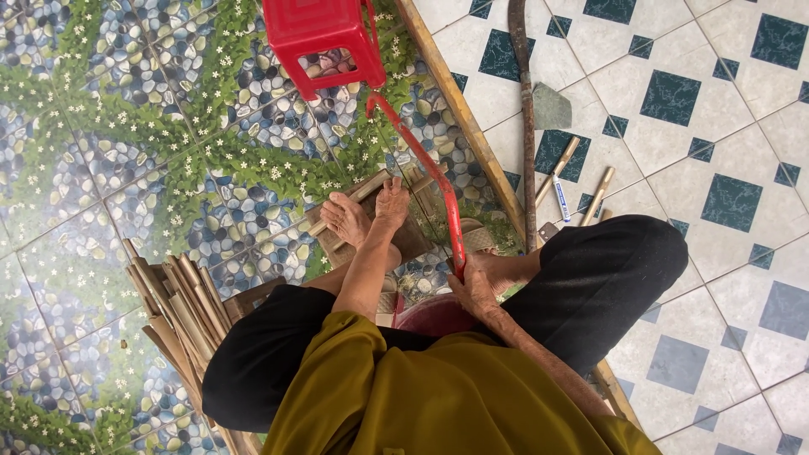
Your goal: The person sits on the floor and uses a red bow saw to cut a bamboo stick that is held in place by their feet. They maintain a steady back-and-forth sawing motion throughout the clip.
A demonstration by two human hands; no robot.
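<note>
Seated sawing posture, seen from above. The right hand point(476, 282) is clenched on the handle end of a red hacksaw point(421, 168), whose frame runs away from the body toward a red stool point(324, 38); the long reach of the frame suits a push-and-pull stroke along the line of the forearm. The left hand point(392, 202) presses flat, fingers spread, on a bamboo strip point(358, 195) laid across a small wooden block point(404, 240). A bare foot point(345, 219) rests just beside that hand on the same strip, so that hand and foot together pin the piece against the pull of the blade. The block raises the strip off the floor point(716, 126), giving the blade room beneath the cut. Cut strips point(181, 295) lie stacked near the left knee, within easy reach. Short bamboo rods point(597, 195), a marker point(561, 200) and a long dark bar point(527, 126) lie on the tiles beyond the right knee, apart from the working zone. A long bamboo pole point(459, 109) lies diagonally between the two floor patterns.
</note>
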